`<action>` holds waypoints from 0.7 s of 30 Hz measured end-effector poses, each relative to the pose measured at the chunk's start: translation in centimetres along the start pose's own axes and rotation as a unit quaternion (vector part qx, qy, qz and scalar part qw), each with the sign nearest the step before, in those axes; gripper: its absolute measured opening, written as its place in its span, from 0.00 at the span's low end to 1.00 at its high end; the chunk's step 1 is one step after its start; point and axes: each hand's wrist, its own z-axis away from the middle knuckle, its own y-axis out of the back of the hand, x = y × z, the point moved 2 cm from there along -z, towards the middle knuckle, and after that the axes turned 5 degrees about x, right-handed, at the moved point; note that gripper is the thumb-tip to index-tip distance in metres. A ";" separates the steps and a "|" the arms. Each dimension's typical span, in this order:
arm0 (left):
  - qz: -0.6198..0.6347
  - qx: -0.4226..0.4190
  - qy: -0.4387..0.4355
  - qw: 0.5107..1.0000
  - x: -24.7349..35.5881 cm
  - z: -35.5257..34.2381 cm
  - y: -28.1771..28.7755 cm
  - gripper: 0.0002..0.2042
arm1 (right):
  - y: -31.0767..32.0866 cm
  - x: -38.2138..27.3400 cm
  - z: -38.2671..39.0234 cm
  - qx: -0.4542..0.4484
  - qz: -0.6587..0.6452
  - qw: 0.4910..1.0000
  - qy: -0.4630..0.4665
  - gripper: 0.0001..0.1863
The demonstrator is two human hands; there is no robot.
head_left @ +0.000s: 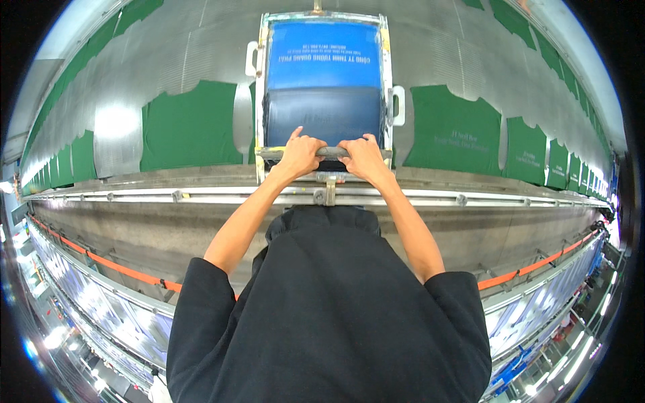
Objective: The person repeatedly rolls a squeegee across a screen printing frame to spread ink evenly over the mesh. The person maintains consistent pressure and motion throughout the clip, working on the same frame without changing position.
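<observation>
A screen-printing frame [386, 64] lies in front of me, its upper mesh [324, 54] bright blue and its lower part darker. Across its near end runs a squeegee [330, 152] with a grey bar handle. My left hand [300, 156] is closed on the bar left of its middle, one finger pointing up and forward. Close beside it, my right hand [364, 158] grips the bar right of the middle. The squeegee's lower edge is hidden under the bar and my hands. White handles [398, 105] stick out from both sides of the frame.
Green fabric pieces [188, 127] lie flat along the long grey table [222, 40]; another green piece [457, 131] on the right bears pale print. A metal rail [235, 195] runs along the near edge. Behind me, an orange bar [127, 270] borders another long table.
</observation>
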 end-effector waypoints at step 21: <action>0.070 0.190 -0.033 0.979 0.4 4.6 -0.1 0.30 | 8.7 11.7 -7.1 0.413 -0.534 0.693 -0.253 0.22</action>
